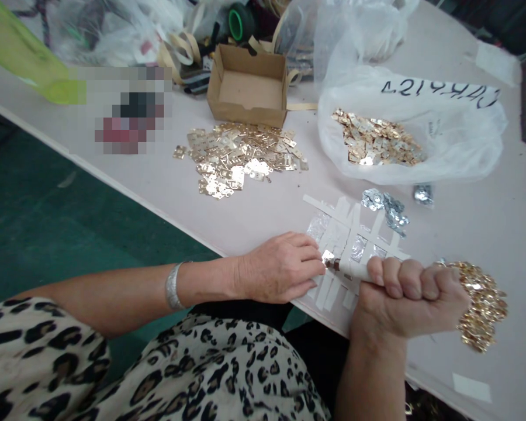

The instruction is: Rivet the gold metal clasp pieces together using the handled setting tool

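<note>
Left hand at a small shiny plate, right hand wrapped round a white-handled tool.
From the left, a heap of flat gold plates (241,153) lies on the counter (158,193) before an open cardboard box (248,88). The left hand (283,267) is palm down, half curled, fingertips at the edge of a small shiny plate (328,256); whether it pinches the plate cannot be told. That plate lies on a mat crossed with white strips (354,225), at the metal tip of the white-handled tool (354,269). The right hand (414,297) is closed in a fist round the handle. Silver pieces (394,211) lie beyond it. Dark handwriting on the white plastic bag (464,146) appears upside down and cannot be read surely; a smaller marking is too tiny to read. Rightmost, gold pieces (482,304) are heaped beside the fist.
</note>
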Available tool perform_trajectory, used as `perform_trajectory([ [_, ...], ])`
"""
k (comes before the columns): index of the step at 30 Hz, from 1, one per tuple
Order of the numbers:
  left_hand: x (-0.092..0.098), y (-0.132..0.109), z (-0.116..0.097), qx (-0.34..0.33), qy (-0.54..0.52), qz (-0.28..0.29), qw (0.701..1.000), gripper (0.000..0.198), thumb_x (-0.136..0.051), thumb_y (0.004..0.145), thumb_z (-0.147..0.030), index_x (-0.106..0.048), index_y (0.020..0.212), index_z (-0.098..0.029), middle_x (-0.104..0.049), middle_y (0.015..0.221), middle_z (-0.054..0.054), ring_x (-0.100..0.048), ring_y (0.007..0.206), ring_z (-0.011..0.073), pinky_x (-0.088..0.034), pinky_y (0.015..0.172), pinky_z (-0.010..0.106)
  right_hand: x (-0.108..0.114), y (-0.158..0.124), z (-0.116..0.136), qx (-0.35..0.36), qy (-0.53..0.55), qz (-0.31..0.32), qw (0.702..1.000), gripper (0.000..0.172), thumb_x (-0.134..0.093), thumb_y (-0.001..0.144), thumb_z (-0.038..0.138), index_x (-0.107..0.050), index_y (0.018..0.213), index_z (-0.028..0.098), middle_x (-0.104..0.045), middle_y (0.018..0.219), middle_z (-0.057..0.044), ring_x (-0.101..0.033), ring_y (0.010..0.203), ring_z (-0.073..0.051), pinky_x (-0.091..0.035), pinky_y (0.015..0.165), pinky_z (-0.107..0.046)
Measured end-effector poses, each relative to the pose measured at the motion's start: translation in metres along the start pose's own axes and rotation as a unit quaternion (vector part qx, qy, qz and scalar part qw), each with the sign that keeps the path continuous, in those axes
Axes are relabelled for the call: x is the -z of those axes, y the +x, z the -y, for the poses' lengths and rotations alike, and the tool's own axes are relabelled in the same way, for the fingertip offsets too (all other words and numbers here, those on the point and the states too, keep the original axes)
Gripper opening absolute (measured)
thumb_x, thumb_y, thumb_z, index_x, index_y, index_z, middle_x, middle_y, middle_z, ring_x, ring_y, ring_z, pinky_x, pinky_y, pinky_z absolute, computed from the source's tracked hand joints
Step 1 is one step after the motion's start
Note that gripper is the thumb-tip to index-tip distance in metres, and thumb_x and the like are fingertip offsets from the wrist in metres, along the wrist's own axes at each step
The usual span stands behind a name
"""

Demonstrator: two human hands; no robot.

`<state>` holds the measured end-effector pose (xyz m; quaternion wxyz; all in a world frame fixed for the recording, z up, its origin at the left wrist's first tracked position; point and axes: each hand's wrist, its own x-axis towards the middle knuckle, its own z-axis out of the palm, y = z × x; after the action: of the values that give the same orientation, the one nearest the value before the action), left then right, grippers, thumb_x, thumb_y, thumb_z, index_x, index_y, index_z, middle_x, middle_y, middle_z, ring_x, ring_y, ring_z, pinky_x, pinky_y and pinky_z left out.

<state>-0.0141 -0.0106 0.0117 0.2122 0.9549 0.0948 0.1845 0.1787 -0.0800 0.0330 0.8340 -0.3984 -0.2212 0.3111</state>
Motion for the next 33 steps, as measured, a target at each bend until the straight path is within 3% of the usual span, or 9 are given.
perform_trajectory([
  [4,-0.004,-0.003,-0.003,-0.011,-0.028,-0.022,0.999,0.017,-0.054,0.094,-0.024,-0.066,0.103,-0.015,-0.068,0.118,0.008,-0.057,0.117,0.0219,-0.047,0.105,0.038,0.000,0.007,-0.002,-0.015,0.016,-0.010,1.000,0.038,-0.049,0.069,0.017,-0.019,0.046,0.022,-0.017,0.037,0.010,-0.018,0.027,-0.004,-0.020,0.031,-0.021],
  [8,-0.003,-0.005,-0.005,0.019,0.017,-0.038,0.999,0.021,-0.051,0.096,-0.025,-0.065,0.107,-0.015,-0.064,0.124,0.012,-0.056,0.119,0.0241,-0.048,0.104,0.041,0.011,0.013,0.001,-0.027,0.026,0.009,0.999,0.040,-0.052,0.069,0.018,-0.020,0.046,0.021,-0.017,0.037,0.011,-0.019,0.026,-0.004,-0.020,0.032,-0.021],
  [13,-0.004,-0.005,-0.010,0.024,0.048,-0.020,0.998,0.027,-0.053,0.095,-0.024,-0.062,0.118,-0.012,-0.063,0.128,0.013,-0.052,0.128,0.0281,-0.047,0.107,0.045,0.027,0.016,0.003,-0.055,0.051,0.028,0.997,0.039,-0.053,0.067,0.019,-0.021,0.045,0.022,-0.016,0.036,0.011,-0.018,0.025,-0.005,-0.020,0.031,-0.021],
  [21,-0.006,-0.002,-0.005,-0.005,0.046,-0.020,0.999,0.026,-0.051,0.095,-0.018,-0.063,0.117,-0.012,-0.061,0.134,0.013,-0.051,0.132,0.0274,-0.046,0.110,0.044,0.016,0.008,0.007,-0.059,0.039,0.010,0.997,0.044,-0.055,0.070,0.019,-0.020,0.045,0.021,-0.017,0.036,0.011,-0.020,0.026,-0.005,-0.023,0.031,-0.022],
  [33,-0.009,-0.004,-0.005,-0.006,0.051,-0.017,0.999,0.025,-0.053,0.094,-0.019,-0.065,0.116,-0.013,-0.062,0.133,0.011,-0.053,0.130,0.0257,-0.045,0.112,0.042,0.030,0.008,-0.005,-0.084,0.102,-0.028,0.991,0.040,-0.054,0.067,0.017,-0.019,0.047,0.022,-0.013,0.039,0.012,-0.018,0.027,-0.004,-0.026,0.031,-0.020],
])
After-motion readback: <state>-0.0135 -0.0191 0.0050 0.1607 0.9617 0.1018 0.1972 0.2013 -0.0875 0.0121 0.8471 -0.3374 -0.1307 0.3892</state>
